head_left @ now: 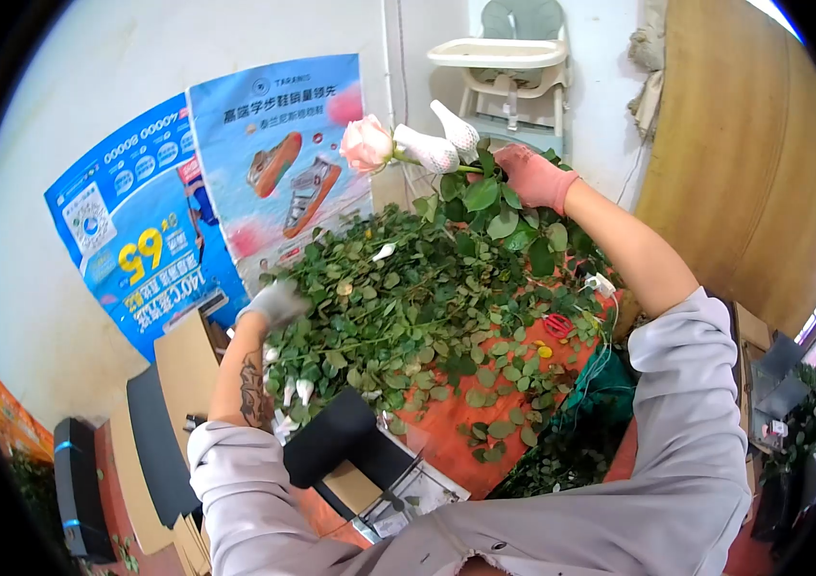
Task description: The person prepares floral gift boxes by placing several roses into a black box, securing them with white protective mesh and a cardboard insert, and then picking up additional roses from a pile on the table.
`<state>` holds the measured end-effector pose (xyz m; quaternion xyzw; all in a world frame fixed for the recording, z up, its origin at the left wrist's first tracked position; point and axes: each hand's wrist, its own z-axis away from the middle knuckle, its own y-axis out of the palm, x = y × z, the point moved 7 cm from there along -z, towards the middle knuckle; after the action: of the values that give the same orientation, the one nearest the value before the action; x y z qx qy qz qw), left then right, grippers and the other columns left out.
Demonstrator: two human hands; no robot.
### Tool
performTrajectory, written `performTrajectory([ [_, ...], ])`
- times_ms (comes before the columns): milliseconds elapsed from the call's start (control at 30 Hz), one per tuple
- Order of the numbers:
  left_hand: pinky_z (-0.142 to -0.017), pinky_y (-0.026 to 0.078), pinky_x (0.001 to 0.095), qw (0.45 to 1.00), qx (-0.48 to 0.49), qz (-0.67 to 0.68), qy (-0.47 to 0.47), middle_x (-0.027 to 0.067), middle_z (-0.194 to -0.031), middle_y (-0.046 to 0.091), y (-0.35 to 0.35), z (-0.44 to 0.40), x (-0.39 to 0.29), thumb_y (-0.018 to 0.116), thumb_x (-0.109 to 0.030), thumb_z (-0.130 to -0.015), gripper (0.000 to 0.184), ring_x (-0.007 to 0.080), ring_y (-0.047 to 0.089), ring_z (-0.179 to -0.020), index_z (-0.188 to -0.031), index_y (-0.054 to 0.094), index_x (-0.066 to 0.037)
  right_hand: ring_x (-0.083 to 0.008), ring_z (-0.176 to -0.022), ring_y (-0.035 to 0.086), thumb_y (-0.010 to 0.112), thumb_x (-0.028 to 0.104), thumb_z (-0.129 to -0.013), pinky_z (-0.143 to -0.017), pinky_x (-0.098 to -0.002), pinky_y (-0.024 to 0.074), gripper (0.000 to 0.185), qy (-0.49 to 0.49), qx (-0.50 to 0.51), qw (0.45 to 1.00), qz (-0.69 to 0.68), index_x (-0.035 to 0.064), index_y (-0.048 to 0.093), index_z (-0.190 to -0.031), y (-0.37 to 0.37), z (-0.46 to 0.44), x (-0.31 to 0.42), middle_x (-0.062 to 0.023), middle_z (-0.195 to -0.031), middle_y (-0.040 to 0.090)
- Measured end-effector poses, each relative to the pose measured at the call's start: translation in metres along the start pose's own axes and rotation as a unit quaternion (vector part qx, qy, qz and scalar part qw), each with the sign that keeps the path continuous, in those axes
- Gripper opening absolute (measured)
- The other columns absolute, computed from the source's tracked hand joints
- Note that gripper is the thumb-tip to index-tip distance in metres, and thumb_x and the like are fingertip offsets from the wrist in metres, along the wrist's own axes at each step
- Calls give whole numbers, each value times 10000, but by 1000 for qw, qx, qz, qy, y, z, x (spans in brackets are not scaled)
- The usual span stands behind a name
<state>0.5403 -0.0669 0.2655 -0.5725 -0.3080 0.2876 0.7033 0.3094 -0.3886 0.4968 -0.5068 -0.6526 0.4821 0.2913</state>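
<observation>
Raised over the back right of the leaf pile, my right hand (534, 179) wears a pink glove and is closed around rose stems. From it a pale pink rose (366, 144) points left, alongside two flower heads in white mesh sleeves (427, 150). Green leaves (481, 194) on these stems hang below the hand. My left hand (278, 304), in a whitish glove, is at the left edge of the heap of leafy stems (379, 312); motion blurs its fingers. More white-sleeved heads (304, 390) stick out at the heap's near left side.
An orange-red surface (461, 418) lies under the leaves. Nearby are a black padded piece (331, 437), cardboard (187, 370), a red string coil (557, 325) and a white cable plug (602, 284). Behind stand a high chair (513, 53), blue posters (278, 154) and a wooden panel (753, 144).
</observation>
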Motion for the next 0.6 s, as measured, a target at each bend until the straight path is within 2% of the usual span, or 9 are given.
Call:
performTrajectory([
  [67, -1016, 362, 342, 849, -203, 442, 208, 197, -1302, 476, -97, 45, -101, 628, -420, -802, 782, 251, 467, -1205, -1376, 312, 6, -322, -992, 573, 573, 135, -803, -898, -366, 432, 391, 1, 16, 1000, -20, 197, 580, -1189, 9, -9, 16, -168, -1056, 616],
  [133, -1035, 331, 363, 697, -177, 623, 308, 149, -1450, 267, -144, 71, -160, 647, -497, -784, 972, 257, 372, -1263, -1451, 94, -55, -336, -1043, 542, 570, 128, -795, -929, -378, 409, 446, -94, 23, 990, 105, 204, 539, -1234, 27, -15, 32, -170, -1119, 582],
  [167, -978, 392, 343, 648, -223, 655, 319, 137, -1379, 377, -160, 73, -171, 623, -507, -807, 859, 221, 442, -1188, -1417, 234, -45, -337, -1090, 509, 557, 132, -786, -949, -377, 391, 496, -172, 16, 975, 142, 226, 501, -1270, 43, -19, 31, -175, -1177, 541],
  [267, -910, 434, 326, 605, -287, 669, 322, 102, -1235, 514, -173, 61, -178, 553, -489, -870, 659, 170, 511, -1069, -1319, 400, -31, -339, -1117, 493, 513, 146, -795, -973, -376, 380, 462, -86, 53, 994, -46, 67, 492, -1250, 61, -27, 39, -196, -1201, 518],
  [300, -872, 454, 317, 636, -317, 671, 212, 54, -1116, 588, -161, 41, -163, 445, -483, -929, 539, 141, 541, -1014, -1222, 497, -34, -336, -1132, 491, 500, 157, -807, -997, -377, 364, 446, -165, 22, 962, 214, -1, 500, -1224, 76, -26, 35, -204, -1223, 506],
  [433, -775, 509, 298, 716, -234, 653, 74, 39, -1093, 611, -138, 36, -143, 357, -534, -938, 539, 143, 585, -916, -1118, 561, -69, -313, -1142, 496, 501, 178, -808, -1011, -371, 353, 441, 39, -18, 981, 189, -43, 519, -1189, 63, -21, -8, -201, -1213, 521],
  [467, -671, 531, 276, 665, -158, 729, 41, 105, -986, 610, -128, 52, -141, 386, -493, -943, 470, 188, 605, -805, -1079, 562, -79, -315, -1118, 513, 527, 185, -791, -976, -372, 390, 466, -15, -104, 966, 237, -61, 507, -1186, 61, -18, -38, -200, -1197, 531],
  [500, -529, 517, 283, 586, -148, 794, 65, 127, -933, 622, -118, 51, -131, 402, -473, -943, 452, 188, 596, -719, -1076, 551, -68, -328, -1092, 525, 543, 196, -788, -942, -373, 416, 469, 110, -110, 971, 180, -65, 501, -1176, 33, -4, -61, -215, -1179, 531],
  [600, -647, 504, 310, 495, -143, 852, 88, 120, -935, 637, -89, 51, -68, 434, -388, -947, 400, 202, 599, -725, -1014, 572, -18, -352, -1056, 532, 610, 210, -766, -931, -377, 420, 466, 210, -268, 925, 168, -26, 522, -1158, -54, 58, -119, -241, -1159, 523],
])
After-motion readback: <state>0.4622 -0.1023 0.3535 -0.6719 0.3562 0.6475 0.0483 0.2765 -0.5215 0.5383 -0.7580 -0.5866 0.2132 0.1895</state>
